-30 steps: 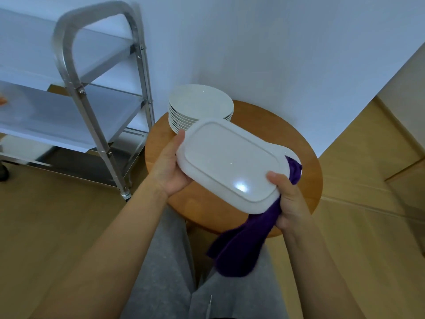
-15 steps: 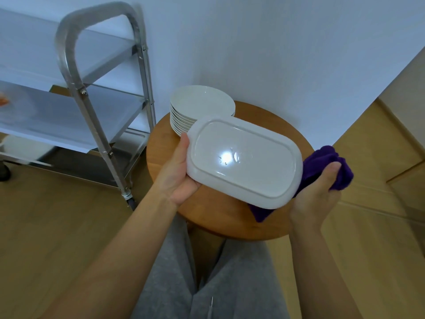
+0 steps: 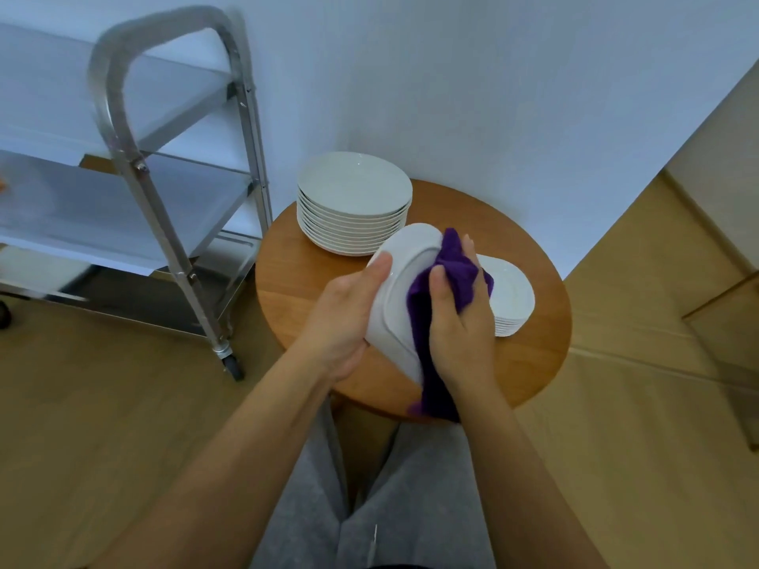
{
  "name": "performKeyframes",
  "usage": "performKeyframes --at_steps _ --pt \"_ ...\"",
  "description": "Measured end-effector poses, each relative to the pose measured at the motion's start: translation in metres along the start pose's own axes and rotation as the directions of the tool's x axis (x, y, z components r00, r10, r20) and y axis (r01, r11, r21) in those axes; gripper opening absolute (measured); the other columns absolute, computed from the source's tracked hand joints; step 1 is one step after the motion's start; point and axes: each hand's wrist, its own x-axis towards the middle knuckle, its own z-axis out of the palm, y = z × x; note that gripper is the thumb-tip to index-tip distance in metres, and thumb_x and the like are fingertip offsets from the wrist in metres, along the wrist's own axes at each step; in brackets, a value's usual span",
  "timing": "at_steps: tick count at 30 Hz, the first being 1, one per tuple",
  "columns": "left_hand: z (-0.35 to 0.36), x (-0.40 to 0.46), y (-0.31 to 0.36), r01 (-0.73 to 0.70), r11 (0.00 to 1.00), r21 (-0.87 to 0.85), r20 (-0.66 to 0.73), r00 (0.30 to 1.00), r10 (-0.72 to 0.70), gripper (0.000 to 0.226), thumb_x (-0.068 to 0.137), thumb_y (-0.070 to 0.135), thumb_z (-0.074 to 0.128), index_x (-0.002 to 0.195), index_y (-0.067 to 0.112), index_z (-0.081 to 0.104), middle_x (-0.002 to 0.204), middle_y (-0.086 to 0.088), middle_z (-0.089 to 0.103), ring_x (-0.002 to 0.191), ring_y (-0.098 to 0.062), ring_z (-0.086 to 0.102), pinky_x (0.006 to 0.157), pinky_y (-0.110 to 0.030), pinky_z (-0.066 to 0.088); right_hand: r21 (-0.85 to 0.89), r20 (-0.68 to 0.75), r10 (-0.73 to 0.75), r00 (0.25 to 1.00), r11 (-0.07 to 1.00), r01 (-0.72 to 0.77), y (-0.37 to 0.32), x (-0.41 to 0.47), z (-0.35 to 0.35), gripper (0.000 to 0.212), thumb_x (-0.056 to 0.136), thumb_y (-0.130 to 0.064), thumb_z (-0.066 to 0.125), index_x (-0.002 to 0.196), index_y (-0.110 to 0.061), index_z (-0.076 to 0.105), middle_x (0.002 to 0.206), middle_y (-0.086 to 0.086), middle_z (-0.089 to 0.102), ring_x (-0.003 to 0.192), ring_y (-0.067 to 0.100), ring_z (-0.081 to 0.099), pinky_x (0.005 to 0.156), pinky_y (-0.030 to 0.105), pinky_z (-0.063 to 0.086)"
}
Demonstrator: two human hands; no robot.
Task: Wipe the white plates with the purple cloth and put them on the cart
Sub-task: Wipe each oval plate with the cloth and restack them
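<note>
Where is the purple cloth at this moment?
In the head view, near the centre, the purple cloth is gripped by the right hand and pressed against the tilted white plate above the round table.

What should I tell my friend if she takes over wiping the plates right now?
Left hand grips the oblong white plate, held tilted above the round table.
Right hand presses the purple cloth against that plate.
On the table: a stack of round plates and a stack of oblong plates.
The cart stands to the left; no wiped plate clearly shows on it.
Left to do: finish this wipe, put the plate on the cart, then do both stacks.
</note>
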Motion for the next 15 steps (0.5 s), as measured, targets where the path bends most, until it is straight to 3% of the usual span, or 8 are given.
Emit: performKeyframes --at_steps 3,6,8,10,12,15 --pt "0.003 -0.003 -0.004 0.020 0.997 -0.079 -0.025 0.999 -0.022 0.035 0.095 0.028 0.041 0.114 0.007 0.061 0.106 -0.016 0.068 0.100 -0.026 0.065 0.087 -0.034 0.054 -0.065 0.083 -0.166 0.983 0.983 0.172 -0.018 0.000 0.011 0.066 0.084 -0.059 0.043 0.143 -0.032 0.032 0.151 -0.010 0.032 0.140 0.011 0.025 0.114 0.045 0.026" --pt "0.001 -0.005 -0.007 -0.035 0.981 -0.190 -0.100 0.995 0.016 0.029 0.097 0.020 0.041 0.116 0.007 0.058 0.101 -0.013 0.070 0.099 -0.024 0.066 0.079 -0.028 0.056 -0.160 0.247 -0.274 0.930 0.934 0.318 -0.032 -0.002 0.022 0.059 0.088 -0.041 0.052 0.143 -0.025 0.036 0.153 -0.008 0.029 0.143 0.006 0.012 0.119 0.040 0.013" --pt "0.000 -0.006 -0.003 -0.041 0.958 -0.284 -0.162 0.987 -0.006 0.024 0.096 0.024 0.045 0.108 0.011 0.061 0.091 -0.008 0.073 0.090 -0.020 0.070 0.074 -0.028 0.057 -0.141 0.283 -0.314 0.906 0.921 0.364 -0.031 -0.007 0.028 0.060 0.089 -0.030 0.057 0.144 -0.023 0.033 0.153 -0.005 0.029 0.141 0.003 0.012 0.119 0.038 0.013" --pt "-0.007 -0.004 0.003 -0.040 0.945 -0.324 -0.223 0.974 -0.035 0.028 0.093 0.034 0.049 0.106 0.013 0.062 0.091 -0.007 0.074 0.085 -0.019 0.071 0.070 -0.030 0.059 -0.148 0.309 -0.395 0.865 0.878 0.454 -0.019 -0.014 0.029 0.060 0.087 -0.032 0.054 0.142 -0.025 0.031 0.151 -0.001 0.034 0.139 0.004 0.017 0.117 0.036 0.017" --pt "-0.017 -0.002 0.011 -0.041 0.933 -0.358 -0.215 0.976 -0.039 0.044 0.091 0.041 0.047 0.122 0.012 0.058 0.110 -0.011 0.069 0.100 -0.024 0.068 0.081 -0.037 0.057 -0.210 0.369 -0.456 0.810 0.808 0.550 0.001 -0.018 0.023 0.063 0.085 -0.042 0.049 0.143 -0.024 0.032 0.149 0.002 0.037 0.139 0.012 0.024 0.114 0.041 0.022" --pt "-0.026 0.000 0.020 -0.034 0.904 -0.426 -0.077 0.997 0.001 0.059 0.091 0.041 0.041 0.140 0.009 0.040 0.136 -0.018 0.051 0.124 -0.031 0.050 0.099 -0.044 0.045 -0.319 0.402 -0.518 0.755 0.694 0.646 0.031 -0.013 0.002 0.067 0.084 -0.045 0.050 0.143 -0.024 0.026 0.150 -0.003 0.028 0.142 0.013 0.019 0.116 0.038 0.015"
